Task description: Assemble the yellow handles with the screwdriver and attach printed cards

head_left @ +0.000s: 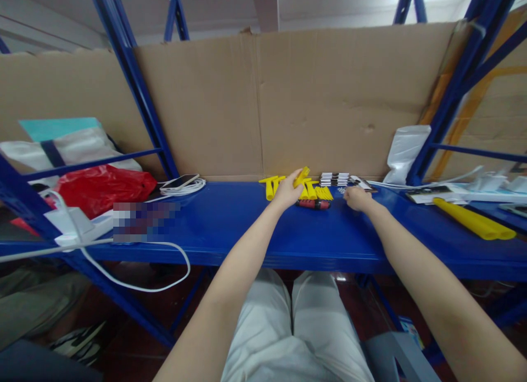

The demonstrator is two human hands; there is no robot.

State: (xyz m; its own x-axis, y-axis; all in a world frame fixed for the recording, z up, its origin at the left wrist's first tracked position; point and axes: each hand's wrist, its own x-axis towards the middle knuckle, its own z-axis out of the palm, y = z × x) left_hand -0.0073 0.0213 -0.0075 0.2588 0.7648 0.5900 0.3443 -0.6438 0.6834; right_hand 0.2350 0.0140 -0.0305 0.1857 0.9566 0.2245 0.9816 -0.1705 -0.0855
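My left hand [289,191] grips a yellow plastic piece [303,175] between thumb and fingers, tilted up above the blue shelf. Beside that hand lie several yellow T-shaped pieces [269,189], with smaller yellow strips [324,194] to their right. A red tool with black ends [313,204] lies in front of them. My right hand [357,198] is closed low over the shelf, next to some tiny whitish parts [341,190]; whatever its fingers hold is hidden. Behind it are a stack of white and black pieces [334,179] and a small dark packet [364,184].
The blue shelf [230,223] has a cardboard wall [329,102] behind it. Phone and cable [183,183], red bag [105,189] and power strip [82,228] are left. Yellow tubes [473,220] and a white pouch [405,151] are right. Blue posts [140,96] frame the place.
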